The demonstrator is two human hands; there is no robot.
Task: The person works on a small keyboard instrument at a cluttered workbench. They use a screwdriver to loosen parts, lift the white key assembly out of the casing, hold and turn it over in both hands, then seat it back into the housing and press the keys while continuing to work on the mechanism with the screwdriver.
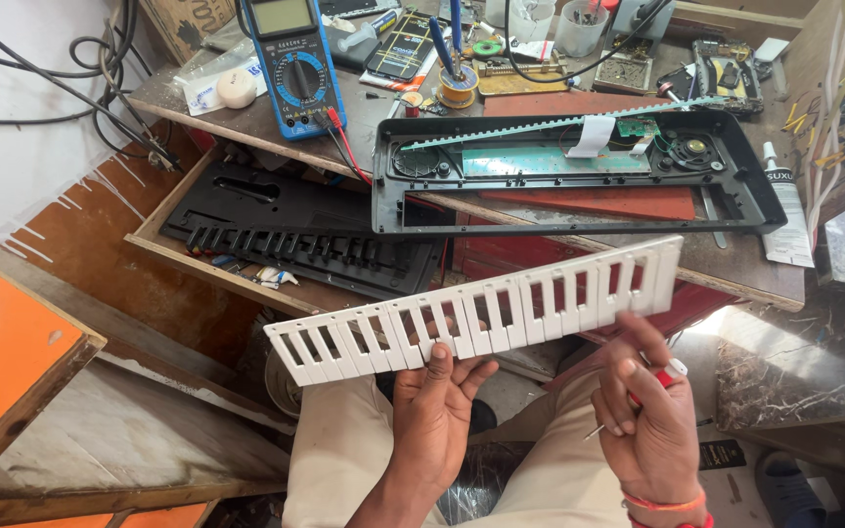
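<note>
A long white strip of keyboard keys (481, 311) slants across the middle of the view, its right end higher. My left hand (434, 411) grips it from below near its centre. My right hand (649, 425) holds a small red-and-white screwdriver (665, 375), and its raised fingers touch the strip's lower edge near the right end. Behind, the opened black keyboard shell (745, 210) lies on the wooden workbench (735, 269), showing a green circuit board (530, 161) and a small speaker (694, 148). A black key strip (315, 249) lies in the open drawer (163, 244).
A blue multimeter (290, 64) with red and black leads stands at the back left of the bench. A phone, solder spool, cups and circuit boards crowd the back edge. A white glue tube (786, 210) lies at the right. An orange board (7, 362) sits left.
</note>
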